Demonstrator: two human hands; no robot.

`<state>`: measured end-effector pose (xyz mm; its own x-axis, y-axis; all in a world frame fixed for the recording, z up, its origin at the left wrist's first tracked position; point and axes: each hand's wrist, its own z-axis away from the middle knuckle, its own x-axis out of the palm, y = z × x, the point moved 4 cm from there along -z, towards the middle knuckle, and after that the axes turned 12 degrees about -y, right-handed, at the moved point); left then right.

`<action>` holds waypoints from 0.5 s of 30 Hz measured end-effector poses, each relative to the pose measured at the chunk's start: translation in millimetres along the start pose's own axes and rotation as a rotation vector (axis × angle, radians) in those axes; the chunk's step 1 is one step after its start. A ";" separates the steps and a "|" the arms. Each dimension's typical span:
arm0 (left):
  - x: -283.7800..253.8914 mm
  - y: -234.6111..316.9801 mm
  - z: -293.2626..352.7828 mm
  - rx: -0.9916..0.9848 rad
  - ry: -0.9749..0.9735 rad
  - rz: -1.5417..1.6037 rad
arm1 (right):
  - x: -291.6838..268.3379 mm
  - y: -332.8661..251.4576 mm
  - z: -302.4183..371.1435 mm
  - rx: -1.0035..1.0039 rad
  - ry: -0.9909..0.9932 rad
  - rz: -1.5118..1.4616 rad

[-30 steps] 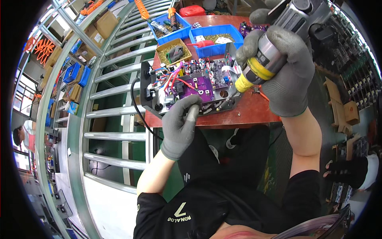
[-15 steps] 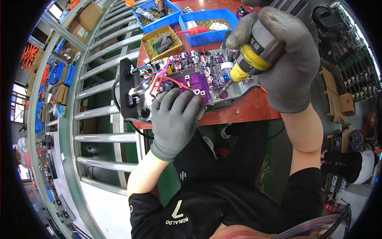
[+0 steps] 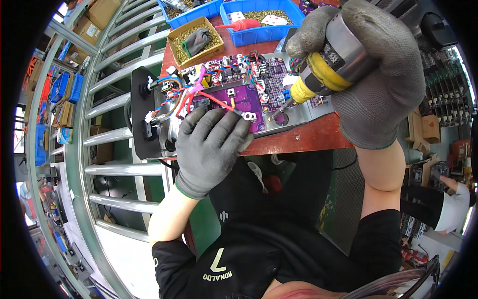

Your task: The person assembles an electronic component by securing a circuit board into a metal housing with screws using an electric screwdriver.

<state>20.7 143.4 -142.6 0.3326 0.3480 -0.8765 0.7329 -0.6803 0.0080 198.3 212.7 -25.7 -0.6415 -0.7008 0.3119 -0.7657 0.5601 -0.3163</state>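
A shallow metal chassis (image 3: 311, 113) with purple circuit boards (image 3: 241, 97) and coloured wires lies along the table's near edge. A black end panel (image 3: 141, 94) closes its left side. Over the near rim, beside a red wire, curl the fingers of my grey-gloved left hand (image 3: 211, 147); its thumb is mostly hidden. My right hand (image 3: 383, 74), gloved too, is wrapped round a power screwdriver (image 3: 323, 72) with a yellow nose. Its bit slants down left to the chassis's near right part, by a round hole. Whether a screw sits under the tip, I cannot tell.
Behind the chassis stand a cardboard box (image 3: 173, 49) of small brass-coloured parts with a grey glove (image 3: 197, 42) on them, and blue bins (image 3: 266, 34). A red bottle (image 3: 244, 25) lies across one bin. A roller conveyor (image 3: 117, 135) runs at left. Someone stands far right.
The view has shifted, and the chassis appears slightly larger, its left end farther left. My right hand has moved slightly up and right with the screwdriver; my left hand still grips the near rim.
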 end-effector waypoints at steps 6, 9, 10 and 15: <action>-2.9 1.3 -3.7 -0.006 -0.024 0.016 | -6.8 -7.1 3.4 0.049 0.001 0.063; -3.0 1.3 -3.3 -0.011 -0.028 0.011 | -6.3 -8.2 4.3 0.071 0.000 0.089; -2.9 1.1 -2.9 -0.011 -0.028 0.008 | -5.0 -6.0 4.2 0.079 -0.001 0.097; -2.4 -0.2 -2.6 -0.004 0.005 -0.024 | -0.4 -10.7 3.2 0.110 -0.012 0.145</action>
<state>21.3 144.4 -139.3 0.3173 0.3674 -0.8743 0.7434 -0.6687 -0.0112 206.9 205.6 -25.3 -0.7439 -0.6215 0.2455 -0.6547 0.6045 -0.4538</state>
